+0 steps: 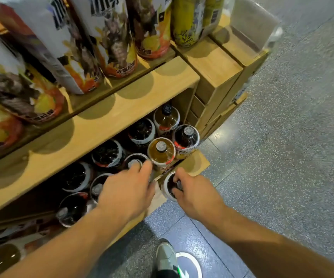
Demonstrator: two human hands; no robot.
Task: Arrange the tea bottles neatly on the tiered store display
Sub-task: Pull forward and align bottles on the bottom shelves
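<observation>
Upper-tier labels: large bottles in white-and-orange wrappers (110, 37), printed with lemon slices and a dark figure. Characters 冰爆柠檬 legible near the base of one; bigger black characters higher up cut off by the frame edge.
Yellow-green wrapper: tall bottle with a yellow-green label (188, 23) at the right end of that row, print too blurred to read.
Lower-tier contents: round plastic bottles of dark tea (108, 154) seen from above, packed in rows under the pale wooden shelf board (106, 115). White-and-red label bands, writing too small to read.
Amber contents: clear bottle of amber tea with a grey cap (161, 152) in the front row, and a second amber bottle with a dark cap (167, 117) in the back right corner.
Cap print: square code-like mark on the cap of the dark bottle at the right end (186, 137), unreadable.
Left hand (128, 191): fingers stretched over the grey-capped dark bottle (132, 160), just beside the front amber one. Thumb hidden, so grasp or mere touch cannot be told.
Right hand (196, 194): fingers curled round the cap and neck of a dark tea bottle with a white label (169, 188), at the front edge of the lowest wooden tier. Resting or lifted, unclear.
Floor: grey speckled stone floor (282, 147), grey shoe (165, 257), round floor marker with a green arrow (190, 265).
Corner: clear plastic panel (252, 27) beside stacked wooden boxes (212, 65).
</observation>
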